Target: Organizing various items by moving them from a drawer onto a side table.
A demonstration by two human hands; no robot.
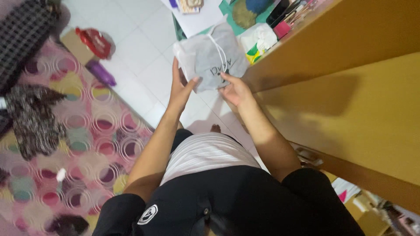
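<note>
You hold a soft grey fabric pouch with a white drawstring cord (211, 54) up in front of you, between both hands and off the floor. Your left hand (181, 89) closes on its lower left side, thumb across the front and fingers hidden behind the cloth. Your right hand (235, 90) pinches the lower right edge, fingertips pressed to the fabric. Both grips are closed on the pouch.

As far as the picture shows, the pouch is already picked up and carried clear of everything around it; it rests on nothing. Its mouth looks gathered, with the cord looping down the front, though whether it is pulled fully tight cannot be told. It has not been set down or put anywhere yet, so by my judgement the placing part remains.

Just to the right of your right grip rises a tall mustard-yellow wooden cabinet (350, 87), its side close to your forearm. Beyond the pouch, farther from both grips, lie white sheets of paper (199, 19) and a heap of small coloured odds and ends (267, 22) on the white tiled floor (140, 57). Well to the left of your left grip sit a purple plastic bottle (101, 73) and a red bundle on a brown cardboard box (92, 42), at the edge of a pink mat patterned with circles (83, 144).
</note>
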